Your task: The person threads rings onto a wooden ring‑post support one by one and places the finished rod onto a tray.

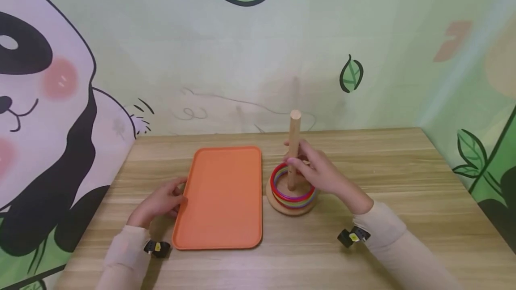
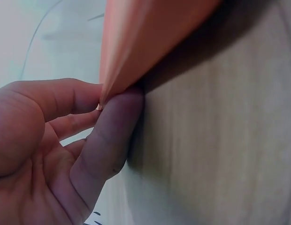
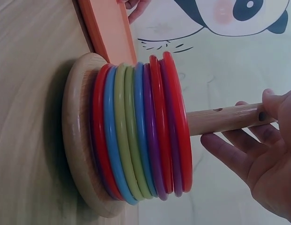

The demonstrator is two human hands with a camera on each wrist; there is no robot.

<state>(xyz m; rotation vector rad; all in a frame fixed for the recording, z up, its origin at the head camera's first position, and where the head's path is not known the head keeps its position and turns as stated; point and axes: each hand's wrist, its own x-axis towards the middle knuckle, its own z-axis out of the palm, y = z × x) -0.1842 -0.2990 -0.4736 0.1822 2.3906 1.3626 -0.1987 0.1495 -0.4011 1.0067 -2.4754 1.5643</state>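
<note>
An orange rectangular tray (image 1: pixel 225 200) lies on the table. My left hand (image 1: pixel 161 201) pinches its left rim, and the left wrist view shows the thumb and fingers meeting at the tray's edge. Right of the tray stands a wooden peg stand with a round base (image 3: pixel 77 126) and an upright post (image 1: pixel 295 131). Several thin rings (image 3: pixel 131 131) in red, purple, blue and yellow-green are stacked around the post on the base. My right hand (image 1: pixel 322 174) holds the bare post above the rings, thumb on one side and fingers on the other.
The wood-grain table (image 1: pixel 342 254) runs back to a printed wall cloth (image 1: pixel 161 48) with a panda and leaves. The tray's right edge lies close to the stand's base. A small black camera is strapped at each wrist.
</note>
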